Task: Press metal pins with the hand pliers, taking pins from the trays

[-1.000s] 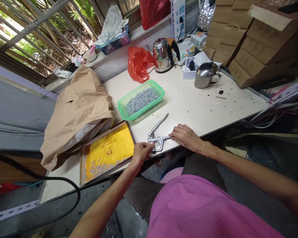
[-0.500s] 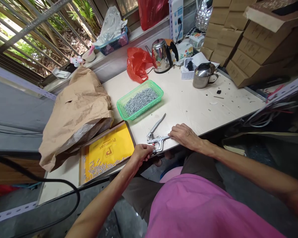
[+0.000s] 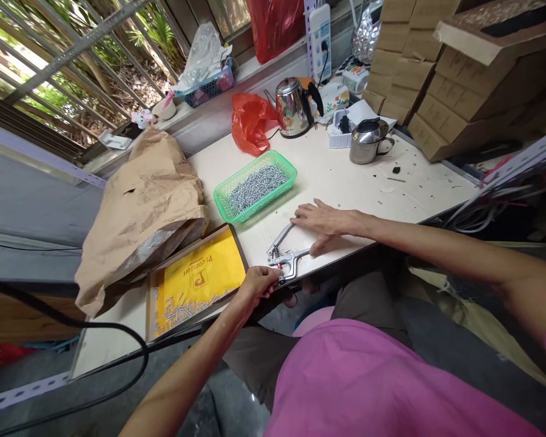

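Head camera looks down over a pink shirt at a table (image 3: 341, 176) beneath a barred window. The left hand (image 3: 259, 284) sits at the table's front edge, its fingers (image 3: 264, 275) curled around the head of a pair of spring-loaded steel hand pliers (image 3: 286, 261), which lie at that edge. The right hand (image 3: 323, 221) lies palm down on the tabletop with its fingers spread, their tips just beyond the tip of the pliers' upper handle and the thumb angled down near the lower handle.

Compared with half a second earlier, the right hand has slid up and away from the table's edge, where it lay by the end of the lower handle. Its forearm now stretches almost level across the view. The upper handle also sits lower, nearer the lower one. The left hand has barely moved.

A green plastic basket of small metal fasteners (image 3: 255, 188) stands just beyond the pliers, and a yellow tray (image 3: 198, 279) lies to their left.
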Demonstrator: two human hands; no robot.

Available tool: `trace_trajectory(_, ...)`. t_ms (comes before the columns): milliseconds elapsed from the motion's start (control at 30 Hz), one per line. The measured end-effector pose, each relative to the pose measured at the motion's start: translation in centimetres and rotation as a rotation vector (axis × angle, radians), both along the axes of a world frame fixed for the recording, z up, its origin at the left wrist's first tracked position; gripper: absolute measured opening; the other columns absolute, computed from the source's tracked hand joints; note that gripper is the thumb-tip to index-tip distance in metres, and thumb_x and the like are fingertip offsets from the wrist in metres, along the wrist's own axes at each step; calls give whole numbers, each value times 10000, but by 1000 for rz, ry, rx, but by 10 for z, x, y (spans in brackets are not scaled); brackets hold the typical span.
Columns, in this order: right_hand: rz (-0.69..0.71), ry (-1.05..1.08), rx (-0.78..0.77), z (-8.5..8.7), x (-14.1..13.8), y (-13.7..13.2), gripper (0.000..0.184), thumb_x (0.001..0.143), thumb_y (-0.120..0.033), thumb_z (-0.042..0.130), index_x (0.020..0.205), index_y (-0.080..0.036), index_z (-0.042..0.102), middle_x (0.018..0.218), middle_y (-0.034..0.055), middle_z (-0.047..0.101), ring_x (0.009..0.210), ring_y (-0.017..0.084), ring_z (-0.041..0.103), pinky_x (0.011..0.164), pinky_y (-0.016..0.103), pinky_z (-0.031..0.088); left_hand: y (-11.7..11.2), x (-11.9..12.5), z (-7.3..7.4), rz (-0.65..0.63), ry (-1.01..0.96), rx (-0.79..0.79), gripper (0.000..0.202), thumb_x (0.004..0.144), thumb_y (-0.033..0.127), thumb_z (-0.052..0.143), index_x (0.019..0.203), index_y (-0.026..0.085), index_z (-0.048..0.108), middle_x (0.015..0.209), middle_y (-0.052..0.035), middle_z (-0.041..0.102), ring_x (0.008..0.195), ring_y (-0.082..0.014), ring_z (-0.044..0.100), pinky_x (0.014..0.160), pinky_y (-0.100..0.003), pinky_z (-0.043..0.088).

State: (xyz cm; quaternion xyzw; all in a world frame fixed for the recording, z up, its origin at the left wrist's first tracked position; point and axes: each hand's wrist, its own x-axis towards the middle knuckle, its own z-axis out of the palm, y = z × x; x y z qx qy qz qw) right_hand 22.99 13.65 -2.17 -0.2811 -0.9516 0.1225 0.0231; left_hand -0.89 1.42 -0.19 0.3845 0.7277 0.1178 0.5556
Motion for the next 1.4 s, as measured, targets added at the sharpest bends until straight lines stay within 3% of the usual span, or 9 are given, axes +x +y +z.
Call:
trace_trajectory(233, -3, -87, 57, 12, -11, -3, 752, 592, -663, 751, 1077, -102, 625, 1094, 153, 557, 992, 308, 481, 885, 491, 376, -3, 2, 1, 41, 14, 4, 370, 702, 416, 732, 552, 158, 513, 366, 68, 423, 308, -36, 340, 343, -174, 230)
trace_trajectory(467, -15, -62, 88, 14, -6, -17, 451, 732, -507, 734, 967, -137, 628, 1008, 120, 593, 949, 264, 501, 719, 351, 379, -13, -3, -3, 9, 39, 58, 412, 729, 524, 671, 597, 156, 543, 413, 48, 450, 338, -61, 378, 380, -196, 296)
trace_trajectory(567, -8, -46, 114, 13, -3, -25, 342, 801, -456, 691, 925, -145, 624, 978, 108, 605, 935, 245, 510, 750, 354, 368, -20, -1, 1, -130, 278, 295, 341, 838, 464, 562, 722, 150, 624, 568, -8, 566, 457, -109, 500, 476, -238, 407)
trace_trajectory(667, 3, -30, 140, 10, -2, -28, 313, 833, -436, 659, 928, -140, 619, 978, 105, 604, 935, 238, 512, 785, 358, 360, -18, 10, 4, -369, 552, 665, 222, 866, 349, 571, 956, 166, 660, 924, -81, 655, 806, -190, 616, 741, -312, 499)
trace_trajectory(733, 4, -26, 136, 7, -2, -30, 326, 833, -437, 652, 945, -133, 621, 986, 108, 599, 942, 242, 512, 799, 360, 360, -7, 22, 3, -556, 618, 832, 312, 849, 302, 611, 1134, 175, 606, 1134, -111, 621, 1035, -243, 572, 895, -369, 480)
trace_trajectory(867, -34, -16, 78, 6, -2, -33, 424, 802, -474, 667, 1009, -106, 627, 1020, 138, 584, 963, 261, 508, 809, 363, 383, 22, 41, -7, -813, 614, 904, 565, 820, 277, 649, 1335, 168, 443, 1362, -147, 498, 1214, -280, 473, 1003, -438, 436)
trace_trajectory(1033, -71, -16, 11, 5, 4, -37, 589, 726, -486, 739, 1142, -98, 586, 1094, 155, 563, 991, 285, 497, 813, 371, 417, 42, 46, -10, -985, 657, 851, 607, 821, 348, 651, 1345, 147, 420, 1266, -139, 549, 1119, -285, 504, 964, -440, 447)
trace_trajectory(1200, -117, -45, 2, 8, 3, -39, 399, 812, -403, 684, 1081, -119, 608, 1043, 137, 590, 972, 269, 519, 810, 362, 412, 48, 42, -6, -1062, 709, 848, 537, 827, 402, 647, 1271, 138, 498, 1160, -122, 576, 1059, -275, 505, 907, -397, 461)
trace_trajectory(1400, -99, -63, 0, 9, -5, -42, 232, 874, -303, 625, 1004, -110, 622, 991, 117, 612, 953, 232, 538, 790, 319, 377, 48, 41, -11, -1005, 666, 853, 330, 862, 393, 616, 1116, 183, 598, 1034, -68, 609, 991, -231, 522, 837, -342, 460)
